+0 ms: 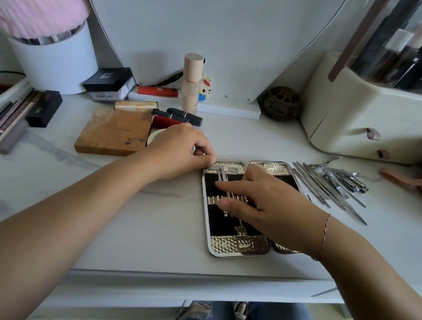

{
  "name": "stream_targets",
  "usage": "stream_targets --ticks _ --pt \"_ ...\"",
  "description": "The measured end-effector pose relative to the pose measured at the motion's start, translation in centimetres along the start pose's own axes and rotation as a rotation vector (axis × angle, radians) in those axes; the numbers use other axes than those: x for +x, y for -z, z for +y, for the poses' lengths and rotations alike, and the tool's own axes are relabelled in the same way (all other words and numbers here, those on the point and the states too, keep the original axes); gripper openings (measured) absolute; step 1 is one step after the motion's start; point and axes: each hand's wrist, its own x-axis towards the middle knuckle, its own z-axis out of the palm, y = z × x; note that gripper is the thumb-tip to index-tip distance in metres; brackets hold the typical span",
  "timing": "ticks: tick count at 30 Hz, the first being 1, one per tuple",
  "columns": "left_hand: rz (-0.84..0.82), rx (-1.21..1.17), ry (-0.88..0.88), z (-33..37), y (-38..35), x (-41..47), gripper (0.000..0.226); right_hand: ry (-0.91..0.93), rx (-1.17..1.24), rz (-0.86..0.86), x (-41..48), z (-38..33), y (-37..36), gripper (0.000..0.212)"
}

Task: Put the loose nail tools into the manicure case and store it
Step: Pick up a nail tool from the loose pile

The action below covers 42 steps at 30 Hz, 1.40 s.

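An open, silver-rimmed manicure case (235,247) with black lining and gold-patterned bands lies flat on the white marble worktop (147,218), near its front edge. The left hand (179,151), fingers curled, grips the case's far left corner. The right hand (272,204) lies over the case, fingers straight, pressing on thin steel tools (222,177) tucked under the middle band. A heap of loose steel nail tools (336,182) lies just right of the case.

Prob. home vanity: mirror (205,17), lipsticks (184,116), makeup organizer (363,117).
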Motion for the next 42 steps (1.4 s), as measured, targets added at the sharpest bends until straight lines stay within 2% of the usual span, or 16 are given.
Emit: stream_targets --ticks 6,8,11,17,23,25,26,28,30,32,34,42 --pt "0.0 -0.009 -0.003 0.1 0.1 -0.1 0.008 -0.001 -0.044 -0.017 -1.1 -0.7 -0.1 0.074" --pt "-0.003 -0.009 -0.005 0.1 0.1 0.0 0.008 -0.005 -0.007 -0.014 -1.2 -0.7 0.0 0.076" --pt "-0.013 -0.01 -0.01 0.0 0.1 0.0 0.007 -0.03 0.095 0.012 -0.9 -0.4 0.1 0.075" --pt "-0.006 -0.001 0.001 0.0 0.0 -0.1 0.007 -0.022 0.001 0.056 -0.8 -0.5 -0.6 0.059" --pt "-0.004 -0.005 0.001 0.0 0.1 -0.1 0.007 -0.011 0.054 0.036 -1.1 -0.5 -0.3 0.069" --pt "-0.002 0.0 -0.003 0.0 0.1 -0.1 0.007 0.007 0.181 0.114 -1.2 0.2 -0.1 0.063" --pt "-0.002 0.006 -0.007 0.0 0.1 -0.1 0.007 0.001 0.236 0.214 -1.3 1.0 0.2 0.055" --pt "-0.002 0.014 -0.022 0.0 0.1 0.0 0.006 -0.078 0.243 0.471 -1.7 3.5 1.0 0.029" --pt "0.0 0.009 -0.03 0.0 0.0 0.0 0.005 -0.241 0.16 0.627 -2.4 6.5 2.1 0.009" --pt "0.007 0.0 -0.03 -0.1 0.0 0.0 0.004 -0.4 0.086 0.626 -3.2 8.9 2.6 0.005" --pt "0.012 -0.012 -0.031 -0.1 0.0 0.0 0.003 -0.481 0.074 0.568 -3.6 10.2 2.5 0.006" --pt "0.021 -0.013 -0.039 -0.1 -0.1 -0.1 0.005 -0.544 0.058 0.473 -3.0 10.9 1.9 0.023"
